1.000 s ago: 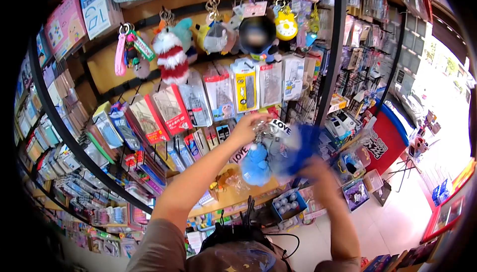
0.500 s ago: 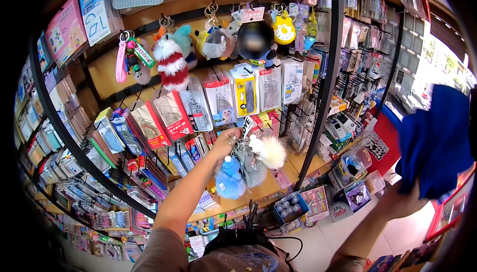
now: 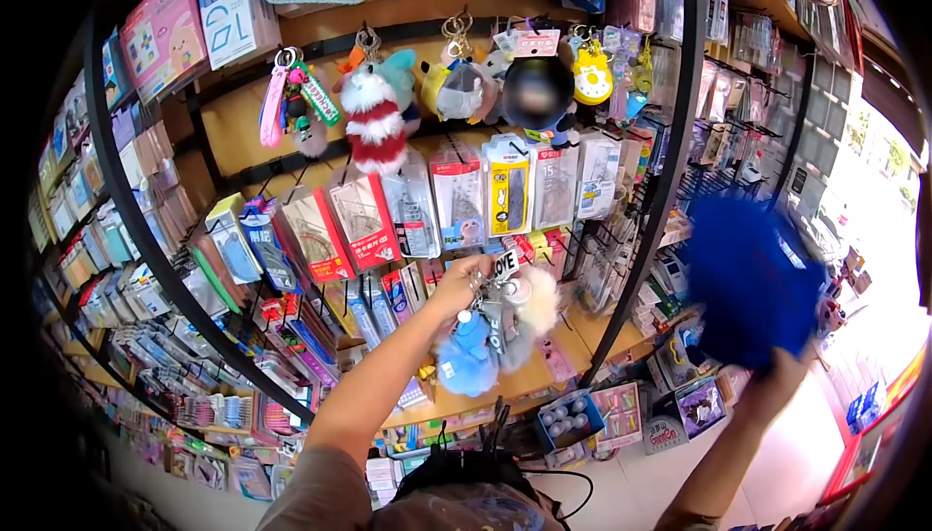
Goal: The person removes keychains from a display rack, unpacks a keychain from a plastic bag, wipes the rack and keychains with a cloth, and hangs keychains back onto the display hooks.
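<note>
**Charms and a blue cloth held up on either side of the post**

Left of the post (image 3: 664, 162), the left hand (image 3: 461, 286) is closed on the top of a bunch of fluffy charms (image 3: 469, 361), blue, grey and cream, with LOVE tags among them. They hang in front of the shelf (image 3: 581, 332) to the post's left, hiding part of it.

Right of the post, the right hand (image 3: 780, 374) grips a blue cloth (image 3: 748, 279) from below; its fingers are mostly hidden, so how tightly they close I cannot tell. The cloth, blurred, blocks the view of goods behind it on that side.

High to the post's left hang a red-and-white plush (image 3: 376, 123) and a yellow keyring (image 3: 592, 75), with a yellow pack (image 3: 508, 186) lower down. A blue box (image 3: 548, 433) of balls sits just below the post's foot, beside a pink tray (image 3: 617, 413).
</note>
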Action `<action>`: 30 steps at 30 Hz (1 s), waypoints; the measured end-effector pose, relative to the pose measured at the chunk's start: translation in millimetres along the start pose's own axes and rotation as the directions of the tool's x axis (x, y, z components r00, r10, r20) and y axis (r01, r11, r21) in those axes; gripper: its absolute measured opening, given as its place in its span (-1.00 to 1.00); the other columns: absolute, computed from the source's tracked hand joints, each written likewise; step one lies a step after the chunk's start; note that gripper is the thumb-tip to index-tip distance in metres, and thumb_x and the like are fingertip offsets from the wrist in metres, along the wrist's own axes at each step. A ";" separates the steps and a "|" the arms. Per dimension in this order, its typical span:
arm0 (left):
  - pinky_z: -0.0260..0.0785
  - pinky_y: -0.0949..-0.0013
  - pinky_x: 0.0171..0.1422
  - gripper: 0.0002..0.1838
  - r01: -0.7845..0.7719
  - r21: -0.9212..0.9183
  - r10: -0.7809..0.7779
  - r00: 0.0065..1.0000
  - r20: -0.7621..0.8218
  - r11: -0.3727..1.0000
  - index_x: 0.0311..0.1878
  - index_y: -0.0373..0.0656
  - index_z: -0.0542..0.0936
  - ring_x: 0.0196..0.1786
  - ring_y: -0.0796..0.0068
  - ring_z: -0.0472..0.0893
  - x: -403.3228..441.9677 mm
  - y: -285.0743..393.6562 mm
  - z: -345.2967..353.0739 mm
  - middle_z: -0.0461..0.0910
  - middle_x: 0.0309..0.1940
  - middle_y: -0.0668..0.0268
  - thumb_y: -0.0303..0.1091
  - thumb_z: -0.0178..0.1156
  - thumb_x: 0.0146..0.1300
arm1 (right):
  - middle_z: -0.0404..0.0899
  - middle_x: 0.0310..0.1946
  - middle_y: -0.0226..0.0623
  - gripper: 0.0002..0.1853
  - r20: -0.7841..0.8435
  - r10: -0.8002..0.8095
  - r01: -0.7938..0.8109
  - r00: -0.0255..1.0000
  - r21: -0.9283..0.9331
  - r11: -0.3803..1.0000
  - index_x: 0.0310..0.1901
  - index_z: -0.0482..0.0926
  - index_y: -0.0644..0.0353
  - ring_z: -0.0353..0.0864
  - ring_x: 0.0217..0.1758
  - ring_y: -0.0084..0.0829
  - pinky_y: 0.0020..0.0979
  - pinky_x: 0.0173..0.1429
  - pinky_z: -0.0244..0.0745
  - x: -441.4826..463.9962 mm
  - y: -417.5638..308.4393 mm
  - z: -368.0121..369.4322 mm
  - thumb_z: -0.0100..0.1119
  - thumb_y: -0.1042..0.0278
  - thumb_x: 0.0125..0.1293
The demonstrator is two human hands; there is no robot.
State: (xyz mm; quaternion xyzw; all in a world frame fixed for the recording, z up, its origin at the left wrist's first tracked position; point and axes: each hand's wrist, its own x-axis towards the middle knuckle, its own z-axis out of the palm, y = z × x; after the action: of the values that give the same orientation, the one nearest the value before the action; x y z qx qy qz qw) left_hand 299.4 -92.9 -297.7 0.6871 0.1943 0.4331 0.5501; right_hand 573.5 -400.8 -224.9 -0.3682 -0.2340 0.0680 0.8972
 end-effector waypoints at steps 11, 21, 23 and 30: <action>0.26 0.35 -0.34 -0.69 -0.189 0.513 0.270 0.959 -0.087 0.837 -0.24 -0.34 0.50 -0.49 0.55 0.29 23.3 0.8 22.1 0.43 -0.59 0.10 -0.22 -0.03 0.33 | 0.48 -0.17 -0.12 -0.71 0.747 0.664 0.771 0.023 -0.436 0.465 -0.19 0.51 0.36 0.49 -0.08 -0.20 -0.27 0.03 0.43 -112.4 177.7 -10.3 0.04 0.57 -0.03; 0.31 0.41 -0.33 -0.76 -0.185 0.502 0.214 0.977 0.000 0.844 -0.22 -0.30 0.54 -0.48 0.61 0.40 16.4 18.2 46.4 0.51 -0.59 0.17 -0.33 -0.04 0.33 | 0.50 -0.14 -0.03 -0.66 -0.183 -0.622 0.624 0.761 -0.055 0.780 -0.16 0.50 0.35 0.50 -0.13 -0.27 -0.38 -0.01 0.40 -30.4 -26.7 4.1 0.13 0.52 -0.06; 0.28 0.34 -0.36 -0.81 -0.151 0.458 0.194 0.980 -0.047 0.876 -0.28 -0.32 0.52 -0.50 0.55 0.40 15.7 22.4 58.9 0.51 -0.59 0.13 -0.39 -0.02 0.28 | 0.50 -0.19 -0.01 -0.66 0.346 -0.713 0.792 0.610 -0.302 0.531 -0.18 0.53 0.31 0.50 -0.17 -0.21 -0.33 -0.05 0.40 -56.6 0.4 33.7 0.14 0.48 -0.09; 0.29 0.28 -0.34 -0.81 -0.027 0.454 0.115 0.980 -0.166 0.890 -0.31 -0.30 0.53 -0.49 0.38 0.47 6.3 12.5 70.6 0.50 -0.56 0.09 -0.37 0.02 0.23 | 0.53 -0.23 -0.08 -0.66 0.675 0.725 0.649 0.138 -0.615 0.449 -0.20 0.54 0.29 0.50 -0.14 -0.11 -0.28 -0.02 0.38 -104.1 158.8 -27.0 0.04 0.58 -0.13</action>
State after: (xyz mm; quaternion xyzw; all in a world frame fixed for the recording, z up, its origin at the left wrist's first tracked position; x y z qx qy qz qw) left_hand 357.3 -133.7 -285.2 0.7582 0.3148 0.4592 0.3393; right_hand 502.5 -334.2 -390.1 -0.6335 -0.7379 0.1875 0.1382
